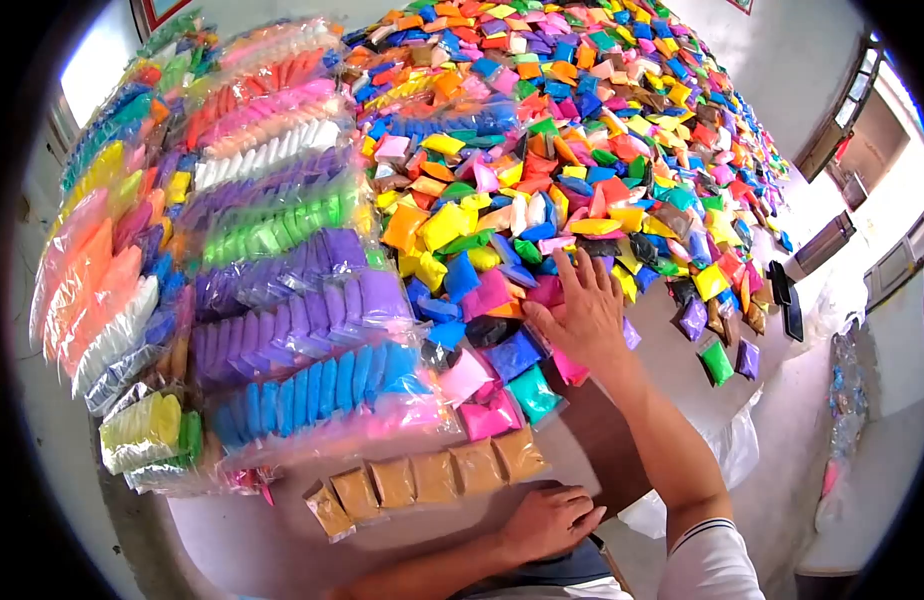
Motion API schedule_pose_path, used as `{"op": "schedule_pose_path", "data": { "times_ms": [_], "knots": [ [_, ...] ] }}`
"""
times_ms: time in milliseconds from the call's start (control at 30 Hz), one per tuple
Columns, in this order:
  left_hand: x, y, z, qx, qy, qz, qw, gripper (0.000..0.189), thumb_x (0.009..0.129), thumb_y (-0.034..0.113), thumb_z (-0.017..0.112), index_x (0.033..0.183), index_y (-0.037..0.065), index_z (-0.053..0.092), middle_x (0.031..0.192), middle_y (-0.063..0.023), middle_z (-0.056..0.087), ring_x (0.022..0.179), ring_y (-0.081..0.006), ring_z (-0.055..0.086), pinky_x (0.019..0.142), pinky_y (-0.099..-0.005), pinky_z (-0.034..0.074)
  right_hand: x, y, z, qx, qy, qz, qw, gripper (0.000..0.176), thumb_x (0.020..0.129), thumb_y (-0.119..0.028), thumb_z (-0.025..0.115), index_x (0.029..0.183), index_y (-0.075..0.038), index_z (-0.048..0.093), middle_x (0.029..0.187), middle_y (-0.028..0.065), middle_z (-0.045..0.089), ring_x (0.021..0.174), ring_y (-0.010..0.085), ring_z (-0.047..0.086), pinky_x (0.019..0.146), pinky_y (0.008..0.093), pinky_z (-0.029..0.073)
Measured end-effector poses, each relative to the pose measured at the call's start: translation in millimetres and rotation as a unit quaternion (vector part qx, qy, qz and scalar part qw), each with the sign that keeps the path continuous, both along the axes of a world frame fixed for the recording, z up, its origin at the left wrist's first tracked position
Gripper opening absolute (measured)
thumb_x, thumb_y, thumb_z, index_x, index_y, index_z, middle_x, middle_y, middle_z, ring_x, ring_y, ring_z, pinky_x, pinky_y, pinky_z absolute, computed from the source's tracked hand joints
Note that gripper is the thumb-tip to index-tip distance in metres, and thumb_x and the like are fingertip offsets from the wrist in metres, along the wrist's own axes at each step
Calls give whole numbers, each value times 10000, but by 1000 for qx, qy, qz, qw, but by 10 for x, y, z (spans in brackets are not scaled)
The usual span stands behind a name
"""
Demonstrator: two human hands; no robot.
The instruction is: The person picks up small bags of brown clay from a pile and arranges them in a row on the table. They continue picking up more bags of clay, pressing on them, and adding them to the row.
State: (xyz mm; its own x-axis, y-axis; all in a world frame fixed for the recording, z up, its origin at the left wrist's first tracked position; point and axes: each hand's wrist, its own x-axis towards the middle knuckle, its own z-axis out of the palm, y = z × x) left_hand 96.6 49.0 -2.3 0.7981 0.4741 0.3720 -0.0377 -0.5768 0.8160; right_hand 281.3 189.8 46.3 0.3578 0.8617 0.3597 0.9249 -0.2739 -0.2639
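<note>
My right hand (580, 312) lies flat, fingers spread, on the near edge of a huge heap of small coloured clay packets (572, 120), touching pink and blue ones. My left hand (547, 520) rests on the table's near edge (422, 525), fingers curled, just below a row of tan packets (432, 478). Neither hand grips anything that I can see. Pink packets (490, 415) and a teal packet (534, 392) lie between the two hands.
Clear bags of sorted packets (282, 300), in purple, blue, green, white and pink, are stacked at the left. A dark phone-like object (787, 300) lies at the table's right edge. A white plastic bag (732, 445) hangs off the table's right side.
</note>
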Motion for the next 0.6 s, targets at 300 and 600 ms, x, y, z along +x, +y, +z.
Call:
{"op": "schedule_pose_path", "data": {
  "times_ms": [300, 600],
  "knots": [
    [-26, -23, 7, 2, 35, -7, 999, 218, 859, 168, 699, 700, 64, 591, 737, -83, 599, 653, -287, 614, 560, -400, 504, -187, 733, -200, 32, 1, 124, 992, 594, 861, -384, 575, 1352, -54, 520, 1425, 215, 485, 1256, 474, 489, 1031, 520, 405],
    [-27, 40, 63, -31, 28, -35, 999, 204, 876, 184, 686, 716, 77, 620, 734, -82, 597, 645, -292, 603, 570, -398, 499, -58, 461, -37, 125, 74, 223, 964, 506, 793, -192, 611, 1279, -53, 582, 1400, 232, 500, 1299, 452, 451, 1120, 519, 340]
  ]
}}
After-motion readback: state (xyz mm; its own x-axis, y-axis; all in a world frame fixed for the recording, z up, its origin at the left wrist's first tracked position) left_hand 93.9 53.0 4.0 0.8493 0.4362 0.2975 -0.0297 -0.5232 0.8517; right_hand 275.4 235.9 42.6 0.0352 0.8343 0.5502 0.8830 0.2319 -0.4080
